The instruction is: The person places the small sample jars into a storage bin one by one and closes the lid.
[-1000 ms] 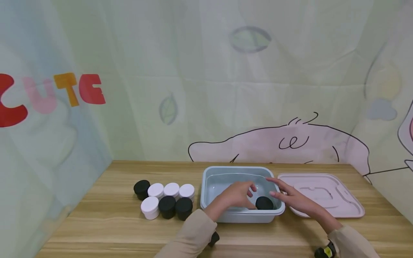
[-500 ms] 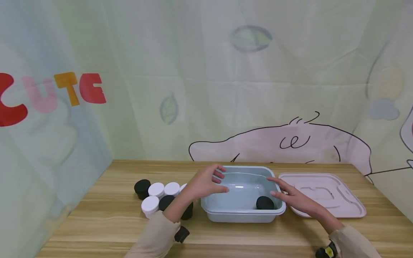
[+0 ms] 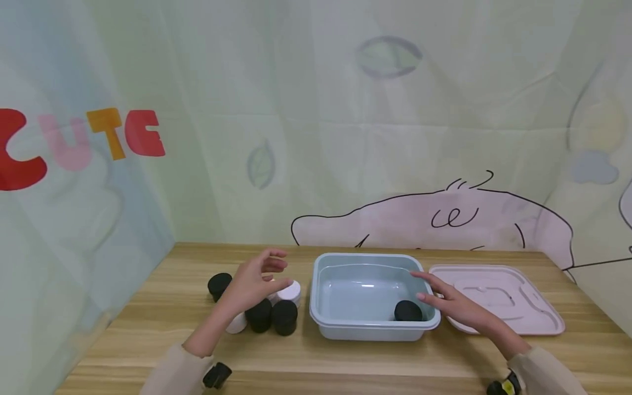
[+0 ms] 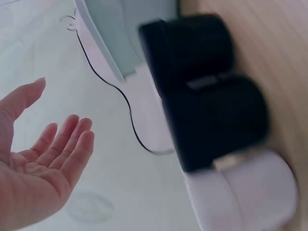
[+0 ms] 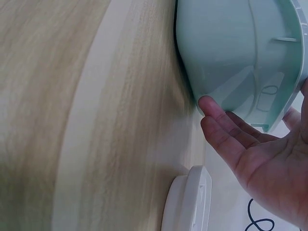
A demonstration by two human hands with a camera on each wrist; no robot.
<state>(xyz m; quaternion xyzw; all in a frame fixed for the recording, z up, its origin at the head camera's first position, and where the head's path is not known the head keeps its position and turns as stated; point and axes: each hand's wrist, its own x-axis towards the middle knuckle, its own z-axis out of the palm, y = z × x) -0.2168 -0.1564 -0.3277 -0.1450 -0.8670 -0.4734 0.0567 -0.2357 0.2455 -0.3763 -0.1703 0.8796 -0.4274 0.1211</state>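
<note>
Short black cylindrical jars, two side by side, stand upright on the wood-grain table just on the near side of the left hand, a white cylindrical jar beside them under its wrist. That hand holds nothing, its fingers loosely bent and the thumb well apart. To its right, between the hands, sits a pale blue rectangular plastic bin; one round black jar is inside, near the right hand. That hand's fingers, fairly straight, lie at the bin's right wall and rim; how firmly they touch, I cannot tell. Past them a pale pink plastic lid lies flat. Farthest, behind both hands, hangs a printed cloth backdrop.
</note>
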